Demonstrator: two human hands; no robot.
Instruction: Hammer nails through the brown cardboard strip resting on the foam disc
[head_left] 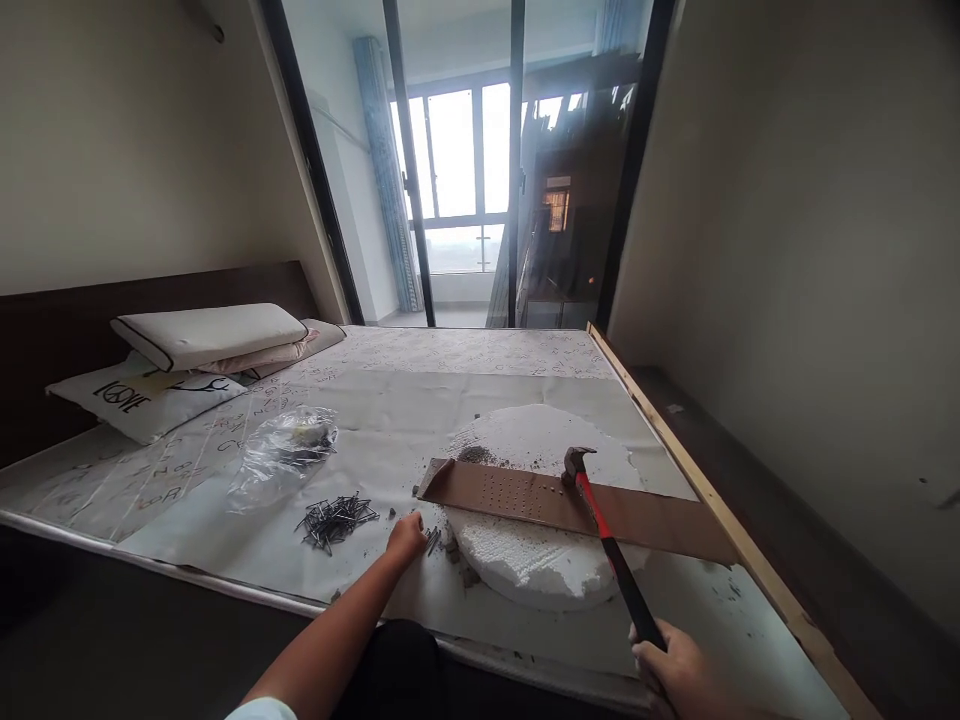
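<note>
My right hand (pixel 671 665) grips a claw hammer (pixel 600 515) by the black end of its red and black handle. The hammer's head lies over a brown board (pixel 525 497) dotted with rows of small round marks, perhaps nail heads. Under the board is a round white foam slab (pixel 517 560) with crumbled edges. My left hand (pixel 406 537) is closed just left of the slab, fingers curled; what they hold, if anything, is hidden. A few loose nails (pixel 433 540) lie right beside it. Farther left is a pile of nails (pixel 335 520).
A clear plastic bag (pixel 289 450) with dark contents lies on the sheet-covered mattress (pixel 420 350). Pillows (pixel 210 337) are stacked by the headboard (pixel 247 285). A wooden rail (pixel 720 510) runs along the right edge. Glass sliding doors (pixel 457 180) stand at the back.
</note>
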